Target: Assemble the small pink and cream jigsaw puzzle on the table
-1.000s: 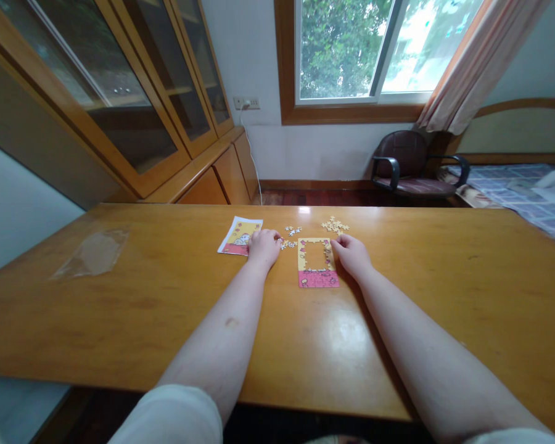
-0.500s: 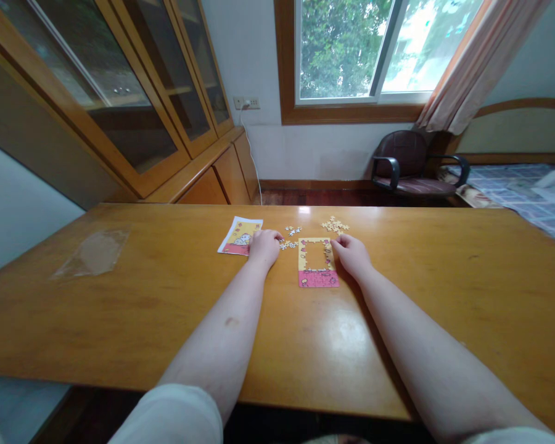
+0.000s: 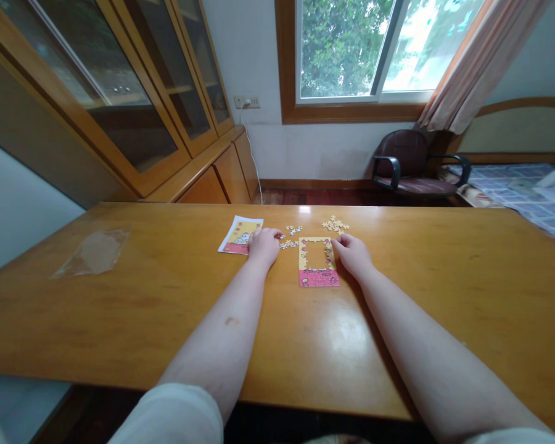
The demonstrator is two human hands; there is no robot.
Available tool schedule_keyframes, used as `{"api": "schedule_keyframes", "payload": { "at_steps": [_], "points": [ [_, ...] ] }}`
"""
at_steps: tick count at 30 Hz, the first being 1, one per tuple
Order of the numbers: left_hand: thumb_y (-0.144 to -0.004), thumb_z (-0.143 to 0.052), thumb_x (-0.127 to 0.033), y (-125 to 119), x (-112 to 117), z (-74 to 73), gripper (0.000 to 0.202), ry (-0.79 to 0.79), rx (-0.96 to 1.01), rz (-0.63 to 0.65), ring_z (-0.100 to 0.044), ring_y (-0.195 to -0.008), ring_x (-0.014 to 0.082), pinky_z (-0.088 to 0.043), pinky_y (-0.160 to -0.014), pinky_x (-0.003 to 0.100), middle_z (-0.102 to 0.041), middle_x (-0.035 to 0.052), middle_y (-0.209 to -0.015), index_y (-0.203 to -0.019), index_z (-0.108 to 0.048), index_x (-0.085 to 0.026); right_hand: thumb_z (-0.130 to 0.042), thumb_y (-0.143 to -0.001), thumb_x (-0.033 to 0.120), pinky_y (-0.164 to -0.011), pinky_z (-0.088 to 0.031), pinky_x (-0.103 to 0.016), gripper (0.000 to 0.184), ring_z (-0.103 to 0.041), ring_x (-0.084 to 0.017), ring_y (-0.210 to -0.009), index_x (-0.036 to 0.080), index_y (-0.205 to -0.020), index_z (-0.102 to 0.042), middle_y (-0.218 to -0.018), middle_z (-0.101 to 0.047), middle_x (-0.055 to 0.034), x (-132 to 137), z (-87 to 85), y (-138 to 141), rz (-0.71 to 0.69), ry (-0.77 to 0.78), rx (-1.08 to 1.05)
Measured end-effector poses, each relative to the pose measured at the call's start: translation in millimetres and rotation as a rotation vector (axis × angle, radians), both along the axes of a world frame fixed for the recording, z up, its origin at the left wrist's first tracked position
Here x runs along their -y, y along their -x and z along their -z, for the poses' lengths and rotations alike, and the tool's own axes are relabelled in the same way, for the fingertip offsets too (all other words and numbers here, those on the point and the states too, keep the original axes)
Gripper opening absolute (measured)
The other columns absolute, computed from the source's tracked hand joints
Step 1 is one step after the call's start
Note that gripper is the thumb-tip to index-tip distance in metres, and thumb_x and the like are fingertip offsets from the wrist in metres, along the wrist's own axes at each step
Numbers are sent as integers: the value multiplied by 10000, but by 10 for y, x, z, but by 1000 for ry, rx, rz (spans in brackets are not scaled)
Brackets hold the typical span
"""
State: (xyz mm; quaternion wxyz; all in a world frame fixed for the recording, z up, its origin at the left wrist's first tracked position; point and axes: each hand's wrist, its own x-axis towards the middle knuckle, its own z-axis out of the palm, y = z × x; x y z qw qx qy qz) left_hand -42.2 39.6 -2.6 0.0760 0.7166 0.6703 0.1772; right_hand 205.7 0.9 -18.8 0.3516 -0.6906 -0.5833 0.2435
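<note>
A jigsaw puzzle (image 3: 319,279) lies flat on the table, its border and pink lower part joined around an open middle. My right hand (image 3: 353,251) is closed at the puzzle's upper right edge, fingertips pressed together; what they hold, if anything, is hidden. My left hand (image 3: 264,245) rests over the right side of a printed picture sheet (image 3: 234,237), its fingers curled together beside loose puzzle pieces (image 3: 289,245). Whether a piece is in those fingers I cannot make out. Yellowish loose pieces (image 3: 335,224) form a pile beyond the puzzle's top right corner.
A clear plastic bag (image 3: 92,253) lies on the left of the wooden table (image 3: 166,296). Beyond the table's far edge stand a glass-doored cabinet (image 3: 166,179) on the left and a dark armchair (image 3: 404,163) on the right. A bed (image 3: 518,191) is at far right.
Both hands stay in almost the same places. The whole view shifts very slightly; the puzzle, sheet and loose pieces look unchanged.
</note>
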Motion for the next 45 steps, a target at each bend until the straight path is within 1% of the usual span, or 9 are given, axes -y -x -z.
{"api": "schedule_keyframes", "payload": {
  "at_steps": [5, 11, 18, 27, 30, 34, 39, 42, 45],
  "points": [
    [-776, -512, -142, -2, 61, -58, 319, -11, -24, 96, -571, -1062, 269, -415, -970, 412, -732, 30, -1037, -923, -767, -263, -524, -788, 514, -580, -310, -269, 349, -469, -150, -597, 208, -621, -509, -579, -518, 20, -16, 22, -7, -4, -18, -1],
    [-777, -528, -181, -18, 152, -119, 316, -17, -184, 184, -593, -1007, 279, -393, -986, 446, -726, 69, -1000, -981, -761, -246, -520, -783, 519, -586, -315, -270, 350, -472, -153, -605, 212, -617, -501, -578, -509, 24, -34, 21, -7, -1, -10, -5],
    [-825, -504, -246, -42, 194, -220, 290, 38, -281, 167, -601, -990, 290, -443, -914, 436, -723, 95, -989, -953, -764, -230, -511, -785, 505, -598, -321, -270, 333, -482, -155, -612, 212, -627, -511, -585, -519, 23, -29, 19, 6, -18, -20, -20],
    [-835, -570, -270, -68, 172, -250, 215, 154, -225, 93, -617, -1029, 289, -469, -906, 404, -723, 92, -1025, -940, -753, -232, -515, -789, 497, -593, -325, -269, 328, -475, -151, -598, 214, -625, -504, -580, -520, 23, -29, 8, 10, -14, -13, -22],
    [-807, -614, -273, -48, 155, -232, 158, 145, -153, 79, -631, -988, 267, -479, -890, 374, -731, 79, -990, -896, -733, -218, -515, -786, 496, -591, -328, -270, 325, -476, -152, -598, 213, -626, -512, -586, -527, 19, -26, 7, 9, -10, -14, -23],
    [-800, -625, -287, -14, 143, -175, 140, 134, 102, 115, -650, -865, 217, -501, -795, 315, -731, 51, -904, -876, -707, -203, -519, -783, 489, -587, -330, -271, 321, -482, -155, -600, 213, -619, -507, -584, -532, 17, -19, -7, 13, -8, -10, -21],
    [-843, -579, -288, -93, 184, -120, 285, 144, 382, 312, -650, -855, 173, -503, -806, 287, -729, 37, -963, -1085, -707, -211, -520, -786, 502, -579, -327, -270, 331, -477, -154, -596, 213, -626, -512, -585, -538, 16, -24, -5, 19, -11, -22, -22],
    [-827, -600, -286, -192, 228, -115, 206, 190, 476, 422, -653, -896, 176, -501, -857, 301, -737, 42, -975, -943, -741, -190, -519, -786, 510, -578, -321, -268, 336, -470, -151, -594, 212, -629, -516, -580, -526, 20, -35, 5, 25, -10, -18, -17],
    [-806, -631, -276, -265, 270, -122, 165, 296, 532, 488, -667, -837, 165, -517, -816, 299, -742, 35, -895, -892, -734, -180, -511, -786, 517, -578, -314, -268, 343, -463, -147, -591, 211, -630, -515, -578, -513, 24, -41, 7, 33, -12, -14, -22]
  ]
}}
